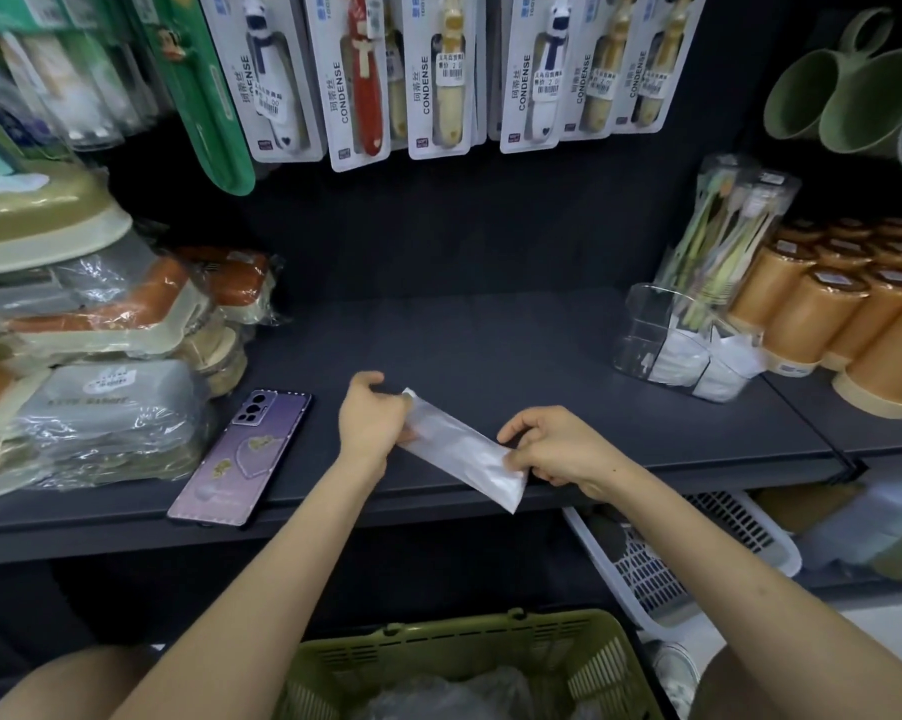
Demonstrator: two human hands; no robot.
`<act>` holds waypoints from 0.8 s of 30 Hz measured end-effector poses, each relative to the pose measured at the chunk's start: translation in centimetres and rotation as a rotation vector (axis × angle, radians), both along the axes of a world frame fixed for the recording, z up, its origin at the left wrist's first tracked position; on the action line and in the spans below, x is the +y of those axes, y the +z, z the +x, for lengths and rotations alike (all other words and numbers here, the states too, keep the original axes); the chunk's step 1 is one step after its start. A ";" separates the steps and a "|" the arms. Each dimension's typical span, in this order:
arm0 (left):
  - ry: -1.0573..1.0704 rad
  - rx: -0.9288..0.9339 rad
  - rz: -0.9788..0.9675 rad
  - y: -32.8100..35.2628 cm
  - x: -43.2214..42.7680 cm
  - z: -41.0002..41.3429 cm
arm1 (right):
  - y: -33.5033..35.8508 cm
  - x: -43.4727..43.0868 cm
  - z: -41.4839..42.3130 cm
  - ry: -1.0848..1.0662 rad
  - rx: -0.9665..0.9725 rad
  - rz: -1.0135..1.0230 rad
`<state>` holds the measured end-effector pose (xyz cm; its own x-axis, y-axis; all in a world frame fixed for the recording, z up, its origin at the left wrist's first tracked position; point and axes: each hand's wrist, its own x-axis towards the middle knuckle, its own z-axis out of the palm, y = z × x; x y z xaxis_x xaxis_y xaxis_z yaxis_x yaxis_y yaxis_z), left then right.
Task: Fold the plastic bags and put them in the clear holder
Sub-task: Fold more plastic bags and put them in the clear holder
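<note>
Plastic bag [462, 449]: folded into a narrow white strip, held slantwise just above the front of the dark shelf [490, 345]. Left hand [373, 420]: fingers curled, pinching the strip's upper end. Right hand [558, 449]: fingers curled, thumb and fingertips pinching the lower end. Clear holder [641, 324]: standing well apart to the right on the same shelf, folded white bags [680, 358] inside. Phone [241, 454]: lying face down left of the hands. Green basket [438, 652]: below the shelf, holding crumpled plastic
</note>
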<state>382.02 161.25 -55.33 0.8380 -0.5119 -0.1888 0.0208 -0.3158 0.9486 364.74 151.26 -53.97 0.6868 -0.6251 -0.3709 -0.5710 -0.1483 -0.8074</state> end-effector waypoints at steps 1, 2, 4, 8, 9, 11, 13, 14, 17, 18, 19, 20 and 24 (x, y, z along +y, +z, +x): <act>-0.010 -0.162 0.071 -0.2 0.1 0.0 | -0.1 -0.3 -0.1 0.007 0.011 -0.011; -0.030 -0.373 0.146 -0.4 0.3 0.1 | -0.1 -0.5 -0.1 0.015 0.020 -0.018; -0.139 -0.828 0.210 -1.2 0.6 -0.1 | -0.1 -0.9 -0.2 0.037 0.039 -0.024; -0.651 -1.158 0.241 -3.1 0.9 -1.4 | 0.0 -1.2 -0.2 0.072 0.064 -0.015; -0.744 -1.121 0.313 -3.0 1.2 -2.0 | 0.0 -1.3 -0.2 0.074 0.067 -0.015; -0.814 -1.034 0.467 -3.2 1.4 -2.8 | 0.1 -1.5 -0.4 0.063 0.060 -0.001; -0.792 -1.000 0.574 -3.3 1.1 -3.3 | 0.4 -1.5 -1.0 0.040 0.012 0.023; -0.770 -0.982 0.602 -3.2 0.9 -3.7 | 0.4 -1.6 -1.3 0.008 -0.028 0.030; -0.682 -0.971 0.693 -3.2 0.3 -4.9 | -0.3 -1.4 -1.8 -0.231 -0.183 -0.146; -0.651 -0.962 0.715 -3.4 0.0 -5.3 | -0.7 -1.1 -1.8 -0.306 -0.195 -0.368; -0.622 -0.945 0.729 -3.5 -0.2 -5.8 | -1.3 -0.8 -1.8 -0.327 -0.195 -0.643; -0.599 -0.924 0.739 -3.5 -0.4 -6.1 | -2.0 -0.2 -1.6 -0.279 -0.200 -0.885; -0.561 -0.885 0.755 -3.4 -0.8 -6.6 | -5.1 0.9 -1.3 0.124 -0.063 -1.162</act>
<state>375.39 160.48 -58.68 0.5327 -0.8427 -0.0781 -0.8285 -0.5381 0.1553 363.41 152.13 -59.09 0.7639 -0.4930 0.4165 -0.4643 -0.8680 -0.1761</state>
